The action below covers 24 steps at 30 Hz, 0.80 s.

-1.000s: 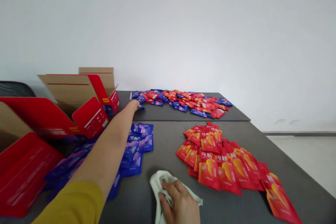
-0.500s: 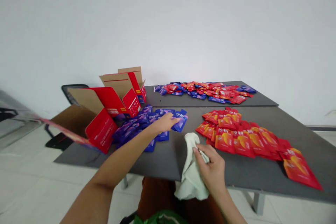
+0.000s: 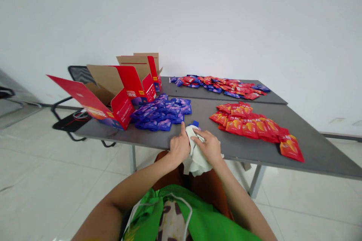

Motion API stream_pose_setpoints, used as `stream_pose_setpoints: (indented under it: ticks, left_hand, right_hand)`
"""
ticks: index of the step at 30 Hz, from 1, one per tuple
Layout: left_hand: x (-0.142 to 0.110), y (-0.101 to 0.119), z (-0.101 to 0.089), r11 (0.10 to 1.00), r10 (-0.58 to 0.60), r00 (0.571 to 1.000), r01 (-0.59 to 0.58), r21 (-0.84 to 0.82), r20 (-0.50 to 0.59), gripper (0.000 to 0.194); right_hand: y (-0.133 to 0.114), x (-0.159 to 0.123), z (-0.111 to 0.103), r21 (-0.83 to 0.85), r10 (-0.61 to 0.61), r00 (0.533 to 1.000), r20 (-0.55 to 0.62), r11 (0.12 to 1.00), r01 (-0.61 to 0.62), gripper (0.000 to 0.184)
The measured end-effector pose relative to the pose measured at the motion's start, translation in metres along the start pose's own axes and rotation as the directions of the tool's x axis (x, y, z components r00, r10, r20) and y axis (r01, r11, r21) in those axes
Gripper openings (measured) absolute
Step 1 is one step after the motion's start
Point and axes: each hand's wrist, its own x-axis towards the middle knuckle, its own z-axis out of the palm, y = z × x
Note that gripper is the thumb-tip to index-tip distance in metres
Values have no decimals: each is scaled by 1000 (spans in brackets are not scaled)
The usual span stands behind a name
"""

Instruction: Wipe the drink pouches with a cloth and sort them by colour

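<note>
Close to the table's front edge, a white cloth (image 3: 198, 155) is gripped in my right hand (image 3: 209, 146) and laid over a blue pouch (image 3: 195, 123). Only the top of that pouch shows past the cloth. My left hand (image 3: 180, 145) is at the pouch's left side, its index finger stretched forward and the other fingers curled. The cloth and fingers hide most of its hold on the pouch. Left of my hands lies a heap of blue pouches (image 3: 161, 113). Rows of overlapping red pouches (image 3: 249, 125) lie to the right.
Open red cardboard boxes (image 3: 122, 108) stand in a row on the table's left side. Across the back, a mixed pile of red and blue pouches (image 3: 223, 86) rests on the grey table (image 3: 226, 147). A black chair (image 3: 70, 122) is at the left.
My left hand has brought the blue pouch from beside the blue heap toward me. The cloth in my right hand now covers most of it. The view has tilted downward.
</note>
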Motion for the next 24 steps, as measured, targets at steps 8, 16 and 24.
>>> stream_pose_setpoints:
  ticks: [8, 16, 24]
  left_hand:
    - [5, -3, 1, 1000, -12, 998, 12, -8, 54, 68]
    - [16, 5, -5, 999, -41, 996, 40, 9, 84, 50]
    - [2, 1, 11, 996, -88, 993, 89, 12, -77, 61]
  right_hand:
    - [-32, -3, 16, -513, -41, 992, 120, 853, 97, 29]
    - [-21, 51, 11, -482, 134, 974, 184, 876, -29, 30]
    - [-2, 67, -15, -333, 46, 957, 287, 941, 55, 30]
